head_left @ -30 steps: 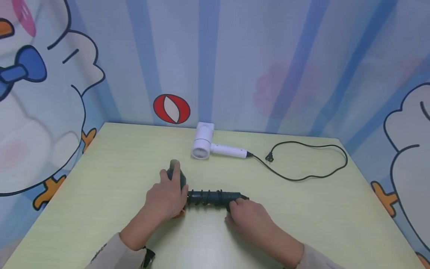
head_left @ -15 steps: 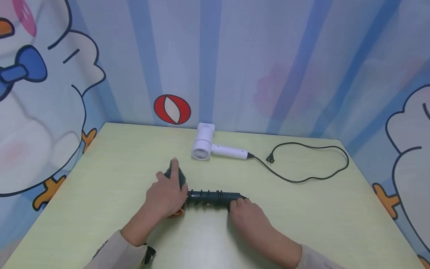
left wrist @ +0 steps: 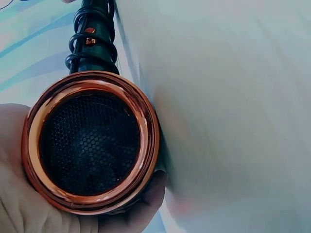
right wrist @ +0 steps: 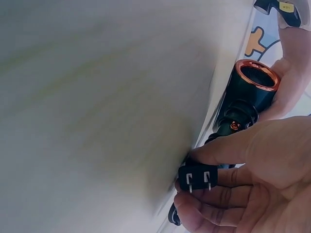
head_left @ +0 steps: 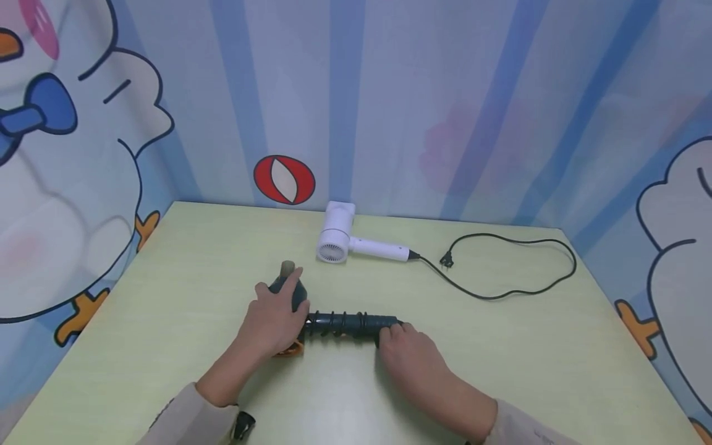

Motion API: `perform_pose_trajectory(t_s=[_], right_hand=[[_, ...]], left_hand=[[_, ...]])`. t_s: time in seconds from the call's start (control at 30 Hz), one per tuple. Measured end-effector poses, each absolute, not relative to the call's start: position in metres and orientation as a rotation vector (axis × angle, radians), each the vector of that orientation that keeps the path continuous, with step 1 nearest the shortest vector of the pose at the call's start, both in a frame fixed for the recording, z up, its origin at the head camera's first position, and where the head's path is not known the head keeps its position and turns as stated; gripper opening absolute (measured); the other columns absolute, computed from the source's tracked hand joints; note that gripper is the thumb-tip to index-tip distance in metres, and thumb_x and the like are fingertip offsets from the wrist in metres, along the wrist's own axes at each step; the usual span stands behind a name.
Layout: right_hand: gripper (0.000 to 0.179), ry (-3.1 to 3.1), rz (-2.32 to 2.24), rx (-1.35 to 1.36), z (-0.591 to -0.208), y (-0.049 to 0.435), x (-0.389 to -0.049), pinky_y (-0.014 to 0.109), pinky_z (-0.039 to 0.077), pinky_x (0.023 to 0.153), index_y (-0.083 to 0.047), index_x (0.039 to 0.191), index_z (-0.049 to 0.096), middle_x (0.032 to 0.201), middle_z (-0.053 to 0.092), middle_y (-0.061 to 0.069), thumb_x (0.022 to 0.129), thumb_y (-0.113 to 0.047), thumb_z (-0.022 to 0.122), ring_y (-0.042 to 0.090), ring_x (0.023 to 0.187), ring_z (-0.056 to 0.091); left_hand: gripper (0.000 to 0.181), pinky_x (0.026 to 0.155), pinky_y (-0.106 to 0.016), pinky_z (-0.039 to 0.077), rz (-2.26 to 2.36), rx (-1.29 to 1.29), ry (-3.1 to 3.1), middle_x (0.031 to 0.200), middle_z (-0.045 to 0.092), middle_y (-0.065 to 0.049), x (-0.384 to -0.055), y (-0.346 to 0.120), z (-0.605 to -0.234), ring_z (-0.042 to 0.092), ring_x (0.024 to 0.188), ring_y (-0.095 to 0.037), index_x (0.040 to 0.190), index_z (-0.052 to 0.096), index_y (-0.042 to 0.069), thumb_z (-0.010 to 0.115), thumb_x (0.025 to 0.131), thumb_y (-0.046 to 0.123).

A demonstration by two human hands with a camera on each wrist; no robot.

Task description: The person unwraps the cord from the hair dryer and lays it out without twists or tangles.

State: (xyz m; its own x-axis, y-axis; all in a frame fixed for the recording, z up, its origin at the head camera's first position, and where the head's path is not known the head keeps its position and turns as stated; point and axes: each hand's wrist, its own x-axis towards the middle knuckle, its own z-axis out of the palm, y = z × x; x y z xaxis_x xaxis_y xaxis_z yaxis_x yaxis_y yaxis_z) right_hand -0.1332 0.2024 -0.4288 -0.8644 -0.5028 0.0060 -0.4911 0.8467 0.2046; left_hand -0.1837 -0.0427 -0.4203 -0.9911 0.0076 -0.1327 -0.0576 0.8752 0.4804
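A dark green hair dryer (head_left: 378, 326) lies across the near middle of the table in the head view, its black cord (head_left: 332, 324) coiled around the handle. My left hand (head_left: 272, 318) grips the barrel, fingers spread over its top near the nozzle (head_left: 287, 268). From the left wrist, the copper-ringed rear grille (left wrist: 92, 141) faces the camera, with thumb and fingers curved around the barrel. At the handle's free end is my right hand (head_left: 414, 364). It pinches the black two-pin plug (right wrist: 198, 175) between thumb and fingers, pins outward, in the right wrist view.
Farther back on the pale table (head_left: 167, 278), a white hair dryer (head_left: 335, 235) lies near the rear edge. Its black cord (head_left: 514, 292) loops to the right and ends in a plug (head_left: 447, 259). A cartoon-printed curtain (head_left: 400, 111) encloses the table's back and sides.
My left index finger has shifted off the nozzle tip to its right side. The left hand and dark dryer have edged slightly left. My right hand's fingertips have crept over the handle end.
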Motion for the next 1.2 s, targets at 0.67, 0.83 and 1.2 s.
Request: perform_pose_trajectory(t_s=[0.67,0.83,1.2], right_hand=[[0.021,-2.938,-0.087,0.622,-0.421,0.210,-0.136,0.036,0.057,0.073,0.010,0.104,0.066,0.090,0.066,0.018,0.086,0.004,0.073,0.026,0.078,0.063],[0.032,-2.954,0.064,0.639,-0.423,0.220,-0.144,0.039,0.056,0.088,0.010,0.120,0.059,0.108,0.067,0.022,0.089,0.006,0.067,0.029,0.098,0.066],[0.031,-2.864,0.011,0.756,-0.425,0.236,-0.159,0.047,0.055,0.086,0.012,0.105,0.064,0.095,0.068,0.023,0.074,0.013,0.066,0.034,0.089,0.065]], left_hand=[[0.045,0.053,-0.033,0.048,1.127,-0.086,2.855,0.140,0.024,-0.029,-0.181,-0.047,-0.409,0.061,0.070,-0.035,0.150,0.040,0.037,0.044,0.105,0.040],[0.045,0.052,-0.033,0.048,1.159,-0.083,2.862,0.139,0.025,-0.027,-0.181,-0.049,-0.403,0.061,0.068,-0.034,0.149,0.039,0.037,0.045,0.105,0.040],[0.042,0.058,-0.033,0.053,1.183,-0.046,2.808,0.137,0.031,-0.025,-0.175,-0.050,-0.394,0.061,0.088,-0.039,0.146,0.040,0.040,0.046,0.105,0.040]])
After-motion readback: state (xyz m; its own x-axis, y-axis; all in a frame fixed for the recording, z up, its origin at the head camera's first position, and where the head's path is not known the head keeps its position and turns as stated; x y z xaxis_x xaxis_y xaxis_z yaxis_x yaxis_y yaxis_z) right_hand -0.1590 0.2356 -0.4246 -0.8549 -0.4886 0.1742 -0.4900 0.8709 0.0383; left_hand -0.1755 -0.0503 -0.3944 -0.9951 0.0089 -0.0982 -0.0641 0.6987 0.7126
